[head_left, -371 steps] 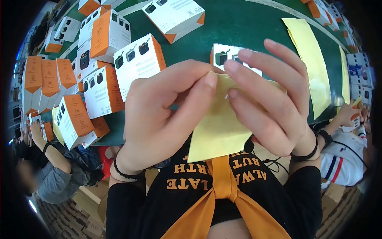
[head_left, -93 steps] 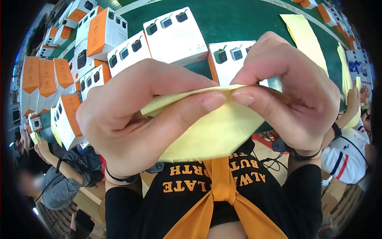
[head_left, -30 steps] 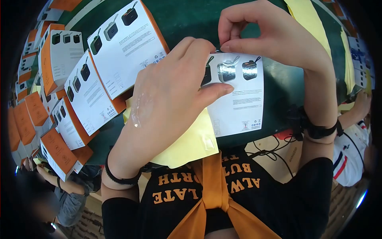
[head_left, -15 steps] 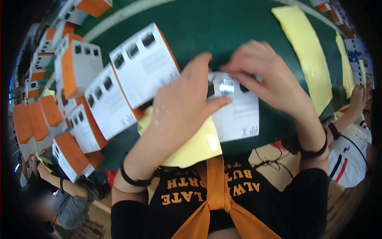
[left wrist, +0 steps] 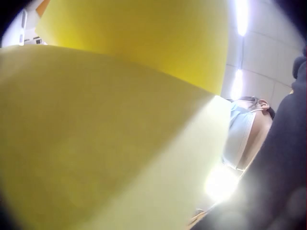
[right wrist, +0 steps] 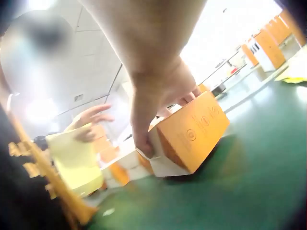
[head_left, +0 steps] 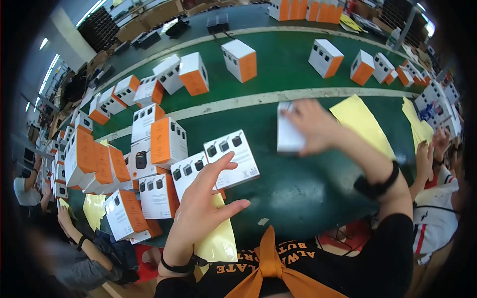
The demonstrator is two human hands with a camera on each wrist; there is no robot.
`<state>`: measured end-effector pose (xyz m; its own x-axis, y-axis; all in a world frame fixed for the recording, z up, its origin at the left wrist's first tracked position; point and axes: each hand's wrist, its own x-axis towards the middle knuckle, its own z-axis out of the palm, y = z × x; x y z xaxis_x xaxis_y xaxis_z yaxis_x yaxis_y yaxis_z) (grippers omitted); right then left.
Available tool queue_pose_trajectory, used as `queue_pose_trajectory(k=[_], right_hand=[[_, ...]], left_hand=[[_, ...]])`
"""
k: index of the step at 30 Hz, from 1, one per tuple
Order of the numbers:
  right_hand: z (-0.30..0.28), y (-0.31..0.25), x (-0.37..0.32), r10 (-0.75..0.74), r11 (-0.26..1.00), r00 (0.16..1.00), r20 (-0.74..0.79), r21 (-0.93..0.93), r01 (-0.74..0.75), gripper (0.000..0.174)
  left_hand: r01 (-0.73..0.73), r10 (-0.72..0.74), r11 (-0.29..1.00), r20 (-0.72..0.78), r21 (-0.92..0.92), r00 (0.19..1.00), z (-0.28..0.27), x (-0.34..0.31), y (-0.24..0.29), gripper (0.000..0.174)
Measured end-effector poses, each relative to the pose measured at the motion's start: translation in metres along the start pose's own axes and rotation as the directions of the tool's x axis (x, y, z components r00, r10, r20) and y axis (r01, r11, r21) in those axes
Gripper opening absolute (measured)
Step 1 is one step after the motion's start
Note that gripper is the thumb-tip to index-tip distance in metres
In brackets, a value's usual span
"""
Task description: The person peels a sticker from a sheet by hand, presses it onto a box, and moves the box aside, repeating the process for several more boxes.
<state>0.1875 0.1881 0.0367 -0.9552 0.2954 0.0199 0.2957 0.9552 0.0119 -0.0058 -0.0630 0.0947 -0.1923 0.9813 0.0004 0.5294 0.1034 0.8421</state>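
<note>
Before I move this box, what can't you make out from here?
- Gripped box, face under the right hand: head view, covered by that hand.
- Its underside: right wrist view, turned down towards the table.
- How the left hand grips the yellow sheet: head view, fingers hidden behind the hand; right wrist view, blurred.
- Fine print on the white box: head view, too small.

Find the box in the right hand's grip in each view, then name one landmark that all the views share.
Head: box, just right of centre, under the right hand.
Left wrist: not seen.
Right wrist: box, right of centre, orange side showing.
Shared landmark: yellow sheet at the left hand.
</note>
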Motion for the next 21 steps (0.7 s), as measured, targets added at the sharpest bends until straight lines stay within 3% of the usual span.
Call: queue_pose_trajectory(k=[2, 4, 5, 6, 8, 9, 10, 13, 14, 15, 17, 18, 19, 21], right_hand=[[0.021, 0.084, 0.046, 0.127, 0.989, 0.991, -0.042, -0.067, -0.13, 0.096], [0.037, 0.154, 0.09, 0.336, 0.936, 0.94, 0.063, 0.093, -0.34, 0.099], [0.047, 0.181, 0.116, 0.463, 0.885, 0.869, 0.175, -0.038, -0.464, 0.101], [0.024, 0.172, 0.135, 0.475, 0.879, 0.855, 0.21, -0.159, -0.449, 0.101], [0.013, 0.152, 0.184, 0.536, 0.805, 0.844, -0.012, 0.309, -0.506, 0.101], [0.026, 0.144, 0.204, 0.475, 0.825, 0.87, -0.134, 0.412, -0.387, 0.098], [0.027, 0.117, 0.21, 0.497, 0.837, 0.854, -0.153, 0.344, -0.425, 0.09], [0.052, 0.109, 0.219, 0.533, 0.817, 0.724, -0.438, 0.49, -0.304, 0.065], [0.052, 0.115, 0.212, 0.477, 0.871, 0.692, -0.542, 0.399, -0.287, 0.059], [0.051, 0.124, 0.198, 0.403, 0.915, 0.661, -0.633, 0.302, -0.269, 0.054], [-0.014, 0.086, 0.124, 0.487, 0.799, 0.804, -0.341, 0.546, -0.253, 0.044], [-0.026, 0.069, 0.089, 0.512, 0.641, 0.821, -0.251, 0.748, -0.171, 0.042], [-0.027, 0.053, 0.06, 0.522, 0.432, 0.838, -0.162, 0.897, -0.096, 0.04], [-0.009, 0.022, 0.02, 0.59, 0.082, 0.795, 0.144, 0.968, -0.237, 0.04]], left_hand=[[-0.102, 0.106, 0.993, -0.083, 0.057, 0.991, -0.005, -0.006, -0.012, 0.075], [-0.071, 0.078, 0.996, -0.108, 0.062, 0.991, -0.009, -0.009, -0.018, 0.07], [-0.043, 0.051, 0.997, -0.123, 0.062, 0.991, -0.009, -0.01, -0.022, 0.066], [-0.041, 0.053, 0.996, -0.157, 0.079, 0.986, -0.009, -0.011, -0.027, 0.051], [-0.043, 0.057, 0.992, -0.12, 0.119, 0.991, -0.009, -0.007, -0.036, 0.046], [-0.053, 0.064, 0.988, -0.073, 0.147, 0.995, -0.007, -0.005, -0.036, 0.042], [-0.078, 0.091, 0.992, -0.137, 0.096, 0.986, 0.0, 0.0, -0.032, 0.025], [0.045, -0.007, 0.988, -0.243, 0.151, 0.97, 0.001, 0.013, -0.045, 0.014], [-0.011, 0.078, 0.986, -0.398, 0.168, 0.914, -0.002, 0.018, -0.048, 0.013], [-0.083, 0.136, 0.987, -0.454, 0.136, 0.881, -0.01, 0.022, -0.056, 0.016], [0.019, -0.072, 0.994, -0.487, -0.112, 0.871, -0.022, 0.025, -0.05, 0.029], [0.048, -0.135, 0.982, -0.496, -0.185, 0.858, -0.027, 0.027, -0.051, 0.033], [-0.008, -0.09, 0.982, -0.499, -0.191, 0.862, -0.025, 0.03, -0.049, 0.035], [-0.06, -0.037, 0.98, -0.473, -0.19, 0.881, -0.017, 0.036, -0.037, 0.036]])
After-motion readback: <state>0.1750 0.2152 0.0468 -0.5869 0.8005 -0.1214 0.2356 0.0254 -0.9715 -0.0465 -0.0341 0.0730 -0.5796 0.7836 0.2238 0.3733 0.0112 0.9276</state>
